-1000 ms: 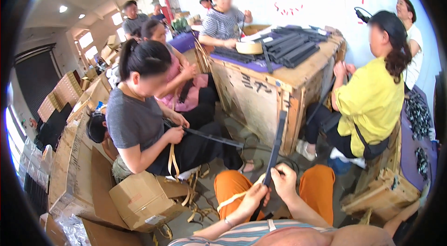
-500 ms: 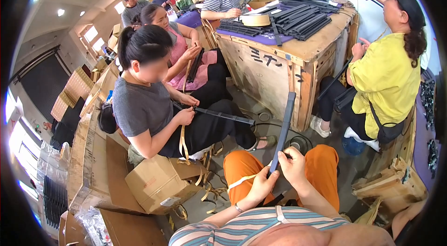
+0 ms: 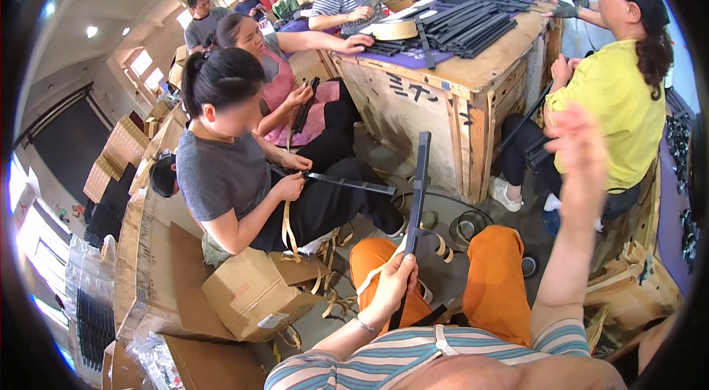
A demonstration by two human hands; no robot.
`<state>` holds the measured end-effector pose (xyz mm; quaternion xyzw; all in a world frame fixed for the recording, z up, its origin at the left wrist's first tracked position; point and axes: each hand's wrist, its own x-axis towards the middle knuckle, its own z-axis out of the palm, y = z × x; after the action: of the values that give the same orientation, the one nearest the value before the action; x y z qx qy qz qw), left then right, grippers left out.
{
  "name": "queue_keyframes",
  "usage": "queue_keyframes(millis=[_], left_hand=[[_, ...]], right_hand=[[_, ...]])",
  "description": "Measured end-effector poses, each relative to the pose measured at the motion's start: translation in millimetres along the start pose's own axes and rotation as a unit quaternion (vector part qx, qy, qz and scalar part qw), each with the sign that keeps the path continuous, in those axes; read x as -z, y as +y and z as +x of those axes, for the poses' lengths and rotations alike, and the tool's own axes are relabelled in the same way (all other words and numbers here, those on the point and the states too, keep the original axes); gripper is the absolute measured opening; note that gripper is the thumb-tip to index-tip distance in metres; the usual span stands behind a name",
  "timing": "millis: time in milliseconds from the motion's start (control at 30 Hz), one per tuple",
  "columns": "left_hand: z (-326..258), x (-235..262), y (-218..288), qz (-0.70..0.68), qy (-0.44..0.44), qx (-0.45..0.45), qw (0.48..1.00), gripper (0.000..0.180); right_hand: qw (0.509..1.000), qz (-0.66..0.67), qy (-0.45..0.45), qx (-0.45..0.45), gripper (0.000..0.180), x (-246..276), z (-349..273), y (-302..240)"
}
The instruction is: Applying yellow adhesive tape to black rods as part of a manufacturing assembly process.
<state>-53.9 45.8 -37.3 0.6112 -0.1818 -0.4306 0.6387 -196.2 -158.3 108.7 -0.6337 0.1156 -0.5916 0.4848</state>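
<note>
Free to pass over grey floor point(image 3: 454, 286) between orange-trousered knees point(image 3: 496, 264), right of the long, upright black strip point(image 3: 419, 187); blocked ahead by the pale wooden crate point(image 3: 399, 105), leftward by a co-worker's black-trousered legs point(image 3: 347, 202) and a brown cardboard box point(image 3: 255, 290), rightward by a yellow-shirted co-worker point(image 3: 631, 105).

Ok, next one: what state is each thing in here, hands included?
Black strip: held near its lower end, almost upright
Left hand: closed around the strip
Right hand: raised, open, motion-blurred, nothing visible in it
Tape: loose, trailing by the left hand
Piled strips: heaped loosely
Roll: wound, lying flat
Carton: tilted, flap open
Shutter: looks lowered
</note>
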Motion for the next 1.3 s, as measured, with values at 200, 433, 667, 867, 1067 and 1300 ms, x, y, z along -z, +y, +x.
queue_keyframes(millis=[200, 433, 667, 867, 1067, 1300], left_hand=[[4, -11, -8, -0.025, -0.015, -0.013, 0.999, 0.026], [-5, -13, -10, -0.031, -0.017, -0.006, 0.999, 0.026], [-8, -16, -12, -0.036, -0.019, -0.009, 0.999, 0.027], [-5, -19, -16, -0.034, -0.034, -0.009, 0.999, 0.027], [-9, -19, -15, -0.035, -0.015, -0.005, 0.999, 0.025], [-4, -25, -15, -0.023, -0.03, 0.01, 0.999, 0.026]], right_hand=[[0.835, 0.36, -0.363, 0.202, 0.045, 98, -71, -75], [0.668, 0.476, -0.509, 0.262, 0.06, 34, -26, -117], [0.829, 0.352, -0.298, 0.317, 0.047, 45, -76, -116], [0.725, 0.338, -0.356, 0.483, 0.033, 61, -35, -103], [0.751, 0.278, -0.381, 0.463, 0.013, 55, -29, -103], [0.806, 0.294, -0.274, 0.435, 0.039, 47, -45, -105]])
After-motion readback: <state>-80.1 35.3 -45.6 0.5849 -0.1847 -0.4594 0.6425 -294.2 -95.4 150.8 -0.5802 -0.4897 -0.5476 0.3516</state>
